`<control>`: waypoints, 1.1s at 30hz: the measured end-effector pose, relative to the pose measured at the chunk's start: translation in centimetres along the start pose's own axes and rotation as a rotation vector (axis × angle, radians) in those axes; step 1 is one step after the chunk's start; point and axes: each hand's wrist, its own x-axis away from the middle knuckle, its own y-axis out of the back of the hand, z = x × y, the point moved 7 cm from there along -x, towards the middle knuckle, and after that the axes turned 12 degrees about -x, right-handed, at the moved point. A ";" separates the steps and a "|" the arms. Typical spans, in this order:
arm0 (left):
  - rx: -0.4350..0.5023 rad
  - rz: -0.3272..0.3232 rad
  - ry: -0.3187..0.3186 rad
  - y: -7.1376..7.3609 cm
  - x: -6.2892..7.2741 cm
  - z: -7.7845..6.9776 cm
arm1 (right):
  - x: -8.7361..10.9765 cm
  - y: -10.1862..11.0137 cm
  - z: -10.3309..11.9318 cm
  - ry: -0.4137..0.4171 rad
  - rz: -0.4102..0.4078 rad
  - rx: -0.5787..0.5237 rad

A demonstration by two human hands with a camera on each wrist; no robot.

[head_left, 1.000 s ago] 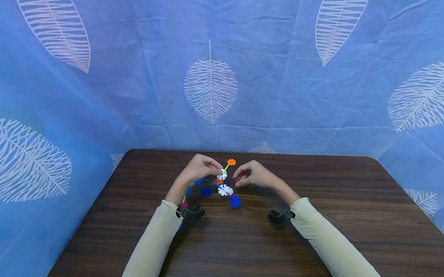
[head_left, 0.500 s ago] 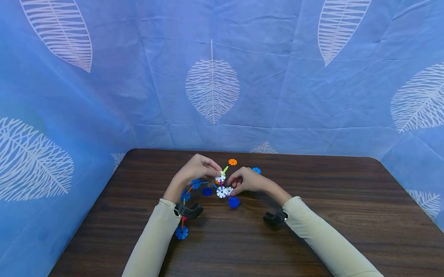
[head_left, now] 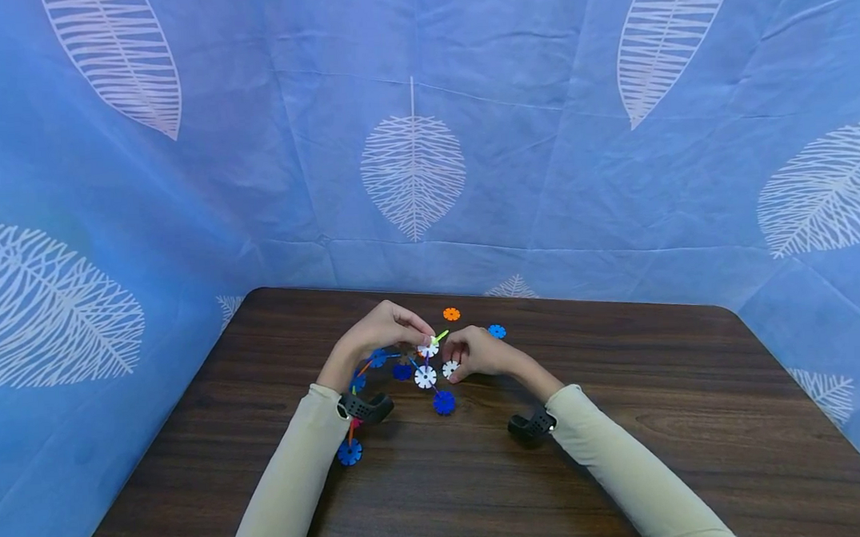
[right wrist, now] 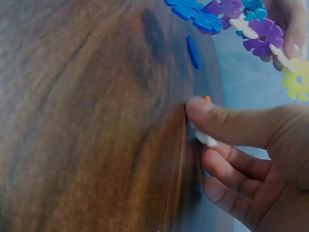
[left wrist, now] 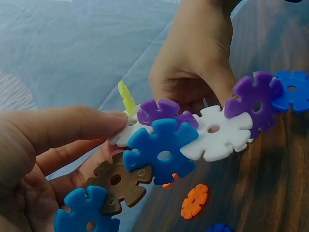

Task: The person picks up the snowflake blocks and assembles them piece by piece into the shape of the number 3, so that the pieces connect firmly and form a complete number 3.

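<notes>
My left hand [head_left: 384,328] pinches a chain of flower-shaped snowflake discs at a white disc [left wrist: 126,131] bearing a yellow disc [right wrist: 298,79]. One branch runs through a light blue disc [left wrist: 163,152] and a white disc [left wrist: 217,133] to a purple disc [left wrist: 257,104] and a blue disc [head_left: 444,402]. A brown disc [left wrist: 118,180] leads to another branch, which passes under my left wrist to a blue disc [head_left: 349,452]. My right hand [head_left: 480,351] is low at the table, its thumb and fingers around a loose white disc [right wrist: 206,139].
Behind the hands, an orange disc [head_left: 451,314] and a blue disc [head_left: 497,330] lie loose on the dark wooden table [head_left: 624,420]. A dark blue disc [head_left: 402,371] shows below the chain. A blue leaf-patterned cloth [head_left: 527,176] hangs at the table's far edge.
My right hand has come down and left to the loose white disc, which has shifted slightly right. The chain's hanging end has swung a little left and nearer in my left hand.
</notes>
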 end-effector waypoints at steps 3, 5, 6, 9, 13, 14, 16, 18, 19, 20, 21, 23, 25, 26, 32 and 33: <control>0.014 0.006 -0.010 0.0 -0.1 0.0 | 0.2 0.4 -0.3 -0.009 -0.026 -0.064; 0.020 0.008 -0.012 0.0 -0.1 0.0 | 0.3 0.7 -0.5 -0.018 -0.048 -0.108; 0.022 0.007 -0.011 0.1 -0.1 0.0 | 0.3 0.9 -0.6 -0.018 -0.062 -0.122; 0.025 0.003 -0.008 0.1 -0.1 0.0 | 0.5 1.8 -0.7 -0.025 -0.118 -0.150; 0.020 -0.014 -0.008 0.1 -0.3 0.0 | 1.1 2.9 -0.7 -0.024 -0.205 -0.170; 0.021 -0.018 -0.012 0.1 -0.3 0.1 | 1.2 3.2 -0.6 -0.018 -0.222 -0.181; 0.017 -0.025 -0.022 0.1 -0.3 0.1 | 1.5 3.7 -0.6 -0.017 -0.266 -0.209; 0.013 -0.029 -0.035 0.1 -0.4 0.0 | 1.8 4.1 -0.3 -0.005 -0.299 -0.243; 0.009 -0.030 -0.040 0.1 -0.4 0.0 | 1.9 4.2 -0.2 0.003 -0.313 -0.263; 0.004 -0.031 -0.046 0.0 -0.4 -0.1 | 2.0 4.3 -0.1 0.009 -0.329 -0.286; -0.002 -0.033 -0.053 0.0 -0.4 -0.1 | 2.1 4.5 0.1 0.014 -0.343 -0.310; -0.015 -0.040 -0.067 0.0 -0.4 -0.3 | 2.2 4.6 0.4 0.033 -0.357 -0.349; -0.026 -0.048 -0.086 0.0 -0.4 -0.5 | 2.2 4.7 0.6 0.051 -0.372 -0.389; -0.031 -0.051 -0.096 0.0 -0.4 -0.5 | 2.2 4.8 0.7 0.057 -0.383 -0.408; -0.062 -0.074 -0.136 0.0 -0.4 -0.9 | 2.3 5.2 1.0 0.092 -0.438 -0.506; -0.066 -0.079 -0.142 0.0 -0.4 -1.0 | 2.3 5.2 1.0 0.095 -0.446 -0.521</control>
